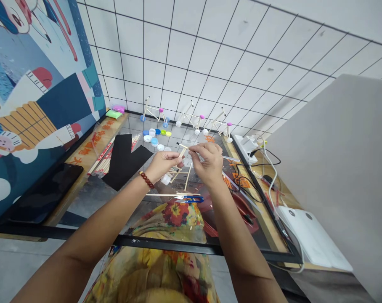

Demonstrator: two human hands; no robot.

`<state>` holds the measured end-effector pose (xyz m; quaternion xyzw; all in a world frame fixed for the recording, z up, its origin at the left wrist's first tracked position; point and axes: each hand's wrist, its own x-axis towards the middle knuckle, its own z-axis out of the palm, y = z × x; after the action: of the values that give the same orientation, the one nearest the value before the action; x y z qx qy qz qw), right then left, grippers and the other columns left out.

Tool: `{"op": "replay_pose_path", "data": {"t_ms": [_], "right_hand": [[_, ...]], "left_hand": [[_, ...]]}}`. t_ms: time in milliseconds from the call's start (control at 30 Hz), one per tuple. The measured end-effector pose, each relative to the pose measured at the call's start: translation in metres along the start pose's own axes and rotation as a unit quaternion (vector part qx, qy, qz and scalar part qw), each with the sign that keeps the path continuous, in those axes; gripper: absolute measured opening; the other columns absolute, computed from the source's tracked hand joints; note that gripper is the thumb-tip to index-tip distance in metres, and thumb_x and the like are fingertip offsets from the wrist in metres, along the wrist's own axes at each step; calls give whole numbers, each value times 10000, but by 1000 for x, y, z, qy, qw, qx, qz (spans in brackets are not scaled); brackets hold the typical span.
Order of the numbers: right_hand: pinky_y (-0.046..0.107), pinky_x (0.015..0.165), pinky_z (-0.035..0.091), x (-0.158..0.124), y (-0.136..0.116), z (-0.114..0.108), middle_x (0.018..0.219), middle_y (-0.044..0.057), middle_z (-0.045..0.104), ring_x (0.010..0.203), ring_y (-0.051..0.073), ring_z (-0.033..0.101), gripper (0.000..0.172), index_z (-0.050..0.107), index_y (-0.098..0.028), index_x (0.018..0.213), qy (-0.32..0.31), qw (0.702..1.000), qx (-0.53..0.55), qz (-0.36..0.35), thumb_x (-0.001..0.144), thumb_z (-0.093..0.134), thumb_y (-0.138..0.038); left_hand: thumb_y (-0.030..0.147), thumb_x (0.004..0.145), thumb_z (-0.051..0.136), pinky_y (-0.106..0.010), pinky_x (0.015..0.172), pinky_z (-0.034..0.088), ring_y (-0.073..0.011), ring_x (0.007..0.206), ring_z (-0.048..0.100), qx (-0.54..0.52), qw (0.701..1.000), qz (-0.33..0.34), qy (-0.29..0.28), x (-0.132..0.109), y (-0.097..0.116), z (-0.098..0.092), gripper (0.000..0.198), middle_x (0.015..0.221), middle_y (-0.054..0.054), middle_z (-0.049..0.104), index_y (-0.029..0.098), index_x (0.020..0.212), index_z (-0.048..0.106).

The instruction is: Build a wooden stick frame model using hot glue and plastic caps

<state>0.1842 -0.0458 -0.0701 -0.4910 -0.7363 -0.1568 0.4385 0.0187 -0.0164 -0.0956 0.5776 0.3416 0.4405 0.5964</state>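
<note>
Both my hands are raised over a glass-topped table. My left hand, with a bead bracelet on its wrist, pinches a thin wooden stick. My right hand pinches the same stick from the other side, fingers closed. Under the hands lies a partly built frame of sticks with a white bottle cap. Blue-handled snips lie nearer to me beside another long stick.
Three small stick bicycles with cap wheels stand along the tiled wall. Loose bottle caps, a black sheet, a bundle of chopsticks, a tablet at left, a power strip with cables and a white device at right.
</note>
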Motion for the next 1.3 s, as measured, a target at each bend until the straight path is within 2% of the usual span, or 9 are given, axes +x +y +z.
{"op": "replay_pose_path", "data": {"t_ms": [200, 433, 533, 667, 867, 1067, 1300], "right_hand": [[400, 883, 349, -1, 2, 1, 879, 17, 698, 860, 196, 626, 109, 682, -253, 905, -9, 1000, 8, 11, 855, 602, -199], [414, 947, 332, -1, 1, 0, 926, 18, 713, 886, 205, 642, 241, 633, -260, 1054, -12, 1000, 15, 23, 819, 622, -208], [414, 962, 319, 0, 0, -1, 921, 12, 718, 873, 197, 649, 208, 634, -252, 1018, -8, 1000, 16, 21, 816, 631, -205], [415, 966, 307, -1, 0, 0, 872, -2, 727, 848, 186, 652, 57, 643, -244, 863, -14, 1000, 13, 20, 845, 605, -205], [413, 960, 302, -1, 1, -1, 865, -5, 735, 857, 179, 656, 85, 664, -249, 856, -17, 1000, 7, 13, 873, 591, -209], [407, 954, 306, 0, -2, -2, 863, -6, 729, 832, 171, 649, 88, 659, -246, 850, -11, 1000, 5, 5, 878, 588, -201], [404, 952, 312, 0, -1, -2, 868, 3, 731, 834, 181, 643, 84, 648, -243, 865, 13, 999, 3, 31, 887, 573, -213]], "left_hand": [[379, 677, 723, -327, 783, 469, -179, 725, 613, 2, 1000, 4, 2, 0, -2, 0, 224, 653, -42, 685, 155, 676, 726], [385, 677, 728, -328, 792, 462, -174, 722, 616, 3, 1000, 0, -5, 0, -2, 0, 233, 671, -46, 690, 152, 687, 728], [382, 677, 726, -336, 795, 464, -180, 723, 616, 2, 1000, -1, -2, 0, -2, 0, 230, 666, -46, 690, 153, 689, 726], [370, 678, 718, -330, 774, 469, -177, 706, 615, 4, 1000, -2, -3, 0, -1, 1, 217, 656, -46, 686, 153, 677, 723], [362, 667, 729, -330, 767, 472, -178, 712, 625, 0, 1000, -7, 2, 1, -2, 1, 219, 669, -43, 692, 153, 731, 737], [360, 683, 716, -327, 777, 467, -181, 730, 623, 11, 1000, -5, 2, 1, -2, 1, 207, 673, -45, 692, 155, 703, 731], [370, 678, 719, -337, 775, 463, -187, 730, 626, 12, 1000, -10, 4, 0, -1, 2, 215, 670, -53, 692, 156, 704, 730]]}}
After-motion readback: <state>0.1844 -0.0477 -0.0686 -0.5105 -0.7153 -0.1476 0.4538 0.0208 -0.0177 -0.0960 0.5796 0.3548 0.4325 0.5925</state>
